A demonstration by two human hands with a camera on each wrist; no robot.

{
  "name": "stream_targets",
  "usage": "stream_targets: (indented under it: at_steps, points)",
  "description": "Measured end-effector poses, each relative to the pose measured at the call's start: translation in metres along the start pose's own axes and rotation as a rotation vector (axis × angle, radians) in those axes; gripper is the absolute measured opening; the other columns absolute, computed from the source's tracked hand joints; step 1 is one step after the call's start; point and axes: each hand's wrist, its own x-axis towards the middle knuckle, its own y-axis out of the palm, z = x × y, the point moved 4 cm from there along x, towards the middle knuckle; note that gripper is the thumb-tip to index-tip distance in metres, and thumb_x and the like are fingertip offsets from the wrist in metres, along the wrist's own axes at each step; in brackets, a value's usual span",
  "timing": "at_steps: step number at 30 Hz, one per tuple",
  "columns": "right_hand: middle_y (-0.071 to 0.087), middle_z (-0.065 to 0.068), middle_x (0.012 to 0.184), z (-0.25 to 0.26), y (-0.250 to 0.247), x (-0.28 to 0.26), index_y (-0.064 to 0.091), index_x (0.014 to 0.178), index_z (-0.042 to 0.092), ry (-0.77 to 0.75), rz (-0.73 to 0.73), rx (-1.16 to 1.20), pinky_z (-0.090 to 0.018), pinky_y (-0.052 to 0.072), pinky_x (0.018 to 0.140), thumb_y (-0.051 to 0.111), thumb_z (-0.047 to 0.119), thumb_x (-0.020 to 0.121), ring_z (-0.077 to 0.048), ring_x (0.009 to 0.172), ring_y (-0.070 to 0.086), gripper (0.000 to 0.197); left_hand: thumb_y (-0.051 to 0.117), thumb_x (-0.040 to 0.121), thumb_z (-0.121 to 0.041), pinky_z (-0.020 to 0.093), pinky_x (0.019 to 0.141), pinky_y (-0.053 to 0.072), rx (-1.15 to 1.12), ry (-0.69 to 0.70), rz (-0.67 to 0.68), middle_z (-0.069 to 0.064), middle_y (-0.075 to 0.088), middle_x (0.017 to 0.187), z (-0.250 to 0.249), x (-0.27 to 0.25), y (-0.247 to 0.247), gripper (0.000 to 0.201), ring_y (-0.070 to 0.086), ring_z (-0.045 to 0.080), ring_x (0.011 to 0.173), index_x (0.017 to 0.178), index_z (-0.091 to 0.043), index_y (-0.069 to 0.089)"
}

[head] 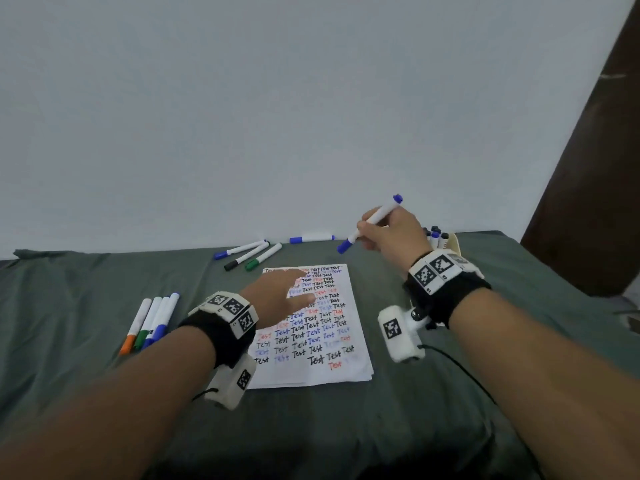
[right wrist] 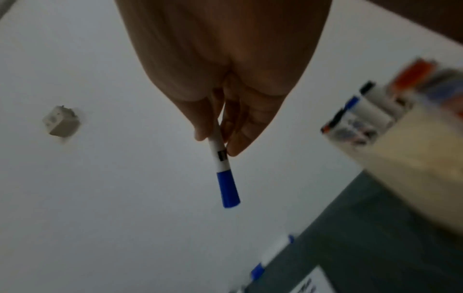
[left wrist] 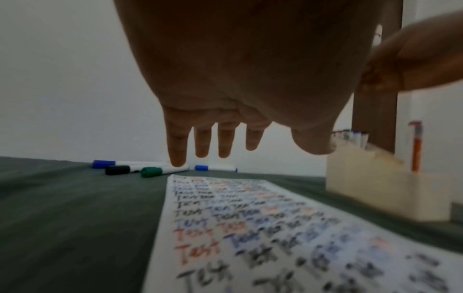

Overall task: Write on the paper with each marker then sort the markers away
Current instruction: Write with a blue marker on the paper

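Note:
My right hand (head: 384, 230) holds a capped blue marker (head: 372, 223) in the air beyond the paper's far right corner, cap end tilted down to the left; the right wrist view shows the fingers pinching its white barrel (right wrist: 217, 150). My left hand (head: 284, 289) hovers flat and open over the upper left of the white paper (head: 332, 372), fingers straight (left wrist: 177, 146). The paper (left wrist: 225, 228) is covered with "Test" in black, blue and red. A cream marker holder (head: 450, 242) with several markers stands behind my right hand.
Three markers, blue, black and green (head: 254, 256), lie beyond the paper, and another blue one (head: 311, 238) lies by the wall. Several markers (head: 152, 322) lie at the left. Everything sits on a grey-green cloth (head: 86, 289). The holder (left wrist: 375, 184) holds an orange marker (left wrist: 415, 146).

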Motion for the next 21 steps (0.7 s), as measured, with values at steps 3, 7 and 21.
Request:
stream_targets:
  at_steps: [3, 7, 21]
  points:
    - [0.068, -0.003, 0.088, 0.009, -0.04, 0.028, 0.051, 0.123, 0.019, 0.017, -0.141, -0.159, -0.047, 0.061, 0.084, 0.071, 0.008, 0.087, -0.025, 0.081, 0.074, 0.043, 0.041, 0.084, -0.082, 0.047, 0.119, 0.028, 0.203, -0.084, 0.14, 0.003, 0.024, 0.164, 0.022, 0.012, 0.024, 0.094, 0.027, 0.025, 0.148, 0.159, -0.03, 0.018]
    - [0.065, -0.009, 0.1, 0.013, -0.088, 0.05, 0.017, 0.148, 0.039, 0.015, -0.272, -0.424, -0.042, 0.06, 0.065, 0.063, 0.005, 0.09, -0.027, 0.078, 0.071, 0.082, 0.027, 0.062, -0.102, 0.058, 0.121, 0.014, 0.275, -0.2, 0.278, 0.003, -0.008, 0.168, 0.044, 0.025, 0.044, 0.119, -0.001, 0.034, 0.154, 0.158, -0.04, -0.005]
    - [0.068, -0.008, 0.099, -0.052, -0.138, 0.068, 0.058, 0.126, 0.025, 0.097, -0.314, -0.77, -0.031, 0.049, 0.072, 0.052, 0.022, 0.1, -0.024, 0.082, 0.065, 0.027, 0.017, 0.039, -0.112, 0.066, 0.118, -0.002, 0.287, -0.318, 0.472, -0.001, -0.043, 0.155, 0.052, 0.049, 0.076, 0.131, -0.03, 0.042, 0.146, 0.147, -0.052, -0.027]
